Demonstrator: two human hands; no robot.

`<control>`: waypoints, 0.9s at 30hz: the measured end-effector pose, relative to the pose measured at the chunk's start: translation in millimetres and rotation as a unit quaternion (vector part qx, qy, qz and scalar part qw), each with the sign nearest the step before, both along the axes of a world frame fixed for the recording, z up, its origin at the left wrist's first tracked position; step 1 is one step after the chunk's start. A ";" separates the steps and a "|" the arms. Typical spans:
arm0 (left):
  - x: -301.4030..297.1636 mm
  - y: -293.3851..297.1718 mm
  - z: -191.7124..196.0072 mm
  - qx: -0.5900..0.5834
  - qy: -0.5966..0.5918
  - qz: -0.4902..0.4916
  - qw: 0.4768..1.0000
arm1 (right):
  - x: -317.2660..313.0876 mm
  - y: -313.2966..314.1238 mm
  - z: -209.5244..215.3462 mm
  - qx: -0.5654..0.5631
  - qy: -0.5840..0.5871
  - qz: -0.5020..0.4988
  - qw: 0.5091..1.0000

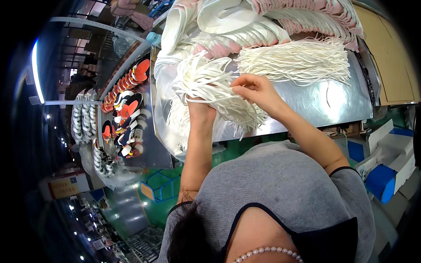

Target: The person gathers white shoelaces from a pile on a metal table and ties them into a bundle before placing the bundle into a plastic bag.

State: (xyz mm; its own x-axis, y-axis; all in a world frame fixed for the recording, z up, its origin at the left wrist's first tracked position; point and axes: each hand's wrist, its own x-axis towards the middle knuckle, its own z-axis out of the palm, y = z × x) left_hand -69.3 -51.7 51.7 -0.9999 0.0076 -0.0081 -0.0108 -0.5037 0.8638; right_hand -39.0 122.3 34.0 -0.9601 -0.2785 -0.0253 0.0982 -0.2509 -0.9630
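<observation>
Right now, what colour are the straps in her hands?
White straps, seen best in the head view.

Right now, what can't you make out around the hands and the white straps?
- Left hand, head view: mostly buried in the bundle of white straps; its grip is unclear.
- Right hand: fingertips hidden among the straps.
- Stacked white soles: cut off at the top edge.
- Metal table: glare washes out its surface.

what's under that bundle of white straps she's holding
Under the bundle of white straps lies clear plastic sheet on the shiny metal table. The left hand is mostly buried in it; anything beneath is hidden.
</observation>
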 end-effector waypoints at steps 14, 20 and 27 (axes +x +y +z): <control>-5.3 0.7 -17.7 0.062 -0.074 0.010 0.995 | -13.6 7.4 -1.2 -0.440 -0.072 0.079 0.892; -6.1 -4.4 -19.8 0.034 -0.067 -0.038 0.996 | -11.1 15.9 6.5 -0.347 -0.027 0.083 0.934; -9.3 -8.0 -31.6 0.078 -0.074 -0.059 0.992 | -8.1 7.9 10.6 -0.090 0.043 -0.100 0.990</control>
